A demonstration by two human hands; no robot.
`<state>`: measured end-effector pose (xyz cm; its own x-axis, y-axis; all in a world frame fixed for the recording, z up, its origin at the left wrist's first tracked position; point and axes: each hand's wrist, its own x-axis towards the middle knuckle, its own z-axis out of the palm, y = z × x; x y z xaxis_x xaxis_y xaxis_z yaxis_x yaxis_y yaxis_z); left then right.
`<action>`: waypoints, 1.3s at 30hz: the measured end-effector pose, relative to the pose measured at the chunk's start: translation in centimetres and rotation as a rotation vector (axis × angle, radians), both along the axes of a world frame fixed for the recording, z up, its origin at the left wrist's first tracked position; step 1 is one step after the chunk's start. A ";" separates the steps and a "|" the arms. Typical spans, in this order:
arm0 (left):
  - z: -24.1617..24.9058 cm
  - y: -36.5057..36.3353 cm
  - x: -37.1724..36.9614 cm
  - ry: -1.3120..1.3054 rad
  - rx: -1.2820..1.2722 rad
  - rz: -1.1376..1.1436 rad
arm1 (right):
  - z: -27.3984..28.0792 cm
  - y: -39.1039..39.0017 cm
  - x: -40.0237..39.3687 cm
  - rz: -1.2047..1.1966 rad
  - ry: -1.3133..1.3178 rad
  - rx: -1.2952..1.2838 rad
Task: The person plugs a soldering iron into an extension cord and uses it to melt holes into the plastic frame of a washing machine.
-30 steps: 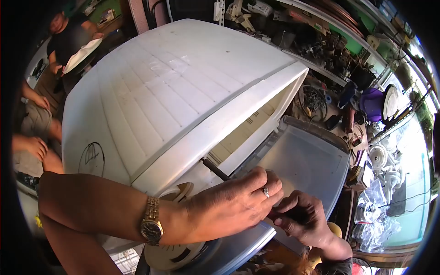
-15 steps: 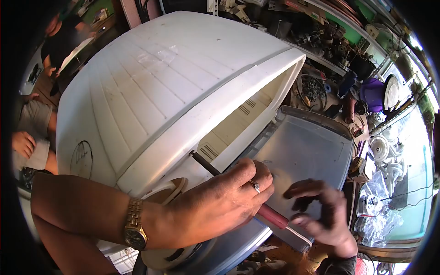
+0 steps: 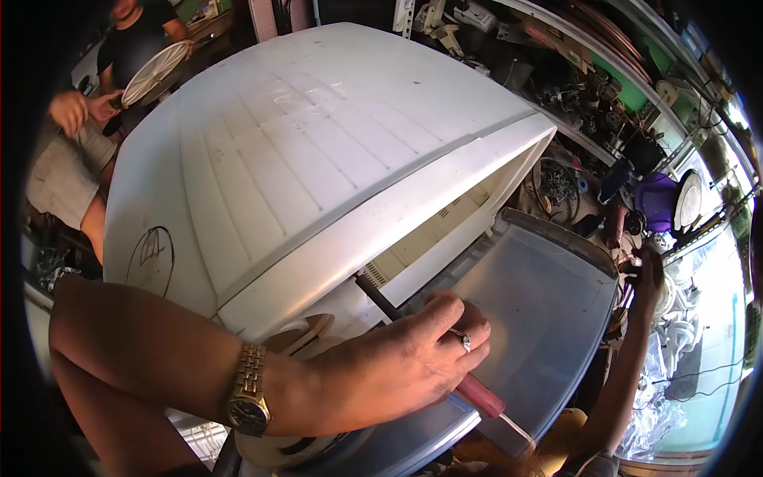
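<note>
Sitting at the upper left of the frame, another person (image 3: 131, 44) holds a round white fan guard (image 3: 155, 71), well apart from the work. Below and across the centre lies a big white appliance casing (image 3: 302, 167) tipped on its side, with a grey hinged lid (image 3: 540, 302) swung open toward the right. Along the lower left a forearm runs in, a gold wristwatch (image 3: 248, 389) on it, ending in the left hand (image 3: 405, 366) at lower centre. That hand is clenched around a screwdriver (image 3: 429, 350), fingers wrapped over the shaft just above the red handle; the dark shaft slants up and left, its tip buried at the seam where casing meets lid. To work this well, I judge the tool should stay in line with whatever it engages, pushed firmly along its axis so the tip does not slip out and mar the plastic. At the far right the right hand (image 3: 648, 274) is stretched up toward the cluttered shelf (image 3: 604, 87); whether it grips anything I cannot tell.
</note>
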<state>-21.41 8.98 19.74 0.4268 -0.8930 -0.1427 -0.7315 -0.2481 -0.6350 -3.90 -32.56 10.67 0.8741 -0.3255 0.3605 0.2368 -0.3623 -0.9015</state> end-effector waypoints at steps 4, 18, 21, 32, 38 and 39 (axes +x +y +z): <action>0.6 0.3 0.0 -0.011 0.009 -0.011 | -7.7 -6.0 2.1 -0.100 -0.021 -0.676; -1.6 0.3 -0.1 -0.015 -0.113 0.000 | -14.4 -13.5 -1.2 -0.003 0.024 -0.790; -1.3 0.4 -0.2 -0.043 -0.126 0.007 | -15.0 -11.7 -1.5 0.107 0.214 -0.816; -0.3 0.2 -0.7 -0.021 -0.055 0.096 | -14.6 -10.5 -0.1 0.160 0.348 -0.727; -0.9 0.0 -0.7 0.101 -0.131 0.101 | -13.4 -9.0 -1.6 0.092 0.386 -0.445; -0.8 -0.5 -0.8 0.119 -0.141 0.116 | -13.3 -8.7 -1.9 0.064 0.371 -0.343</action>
<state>-22.24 8.45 18.90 0.5154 -0.8537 -0.0751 -0.7605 -0.4153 -0.4991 -5.84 -41.30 -2.64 0.9780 -0.1841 0.0984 -0.0453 -0.6474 -0.7608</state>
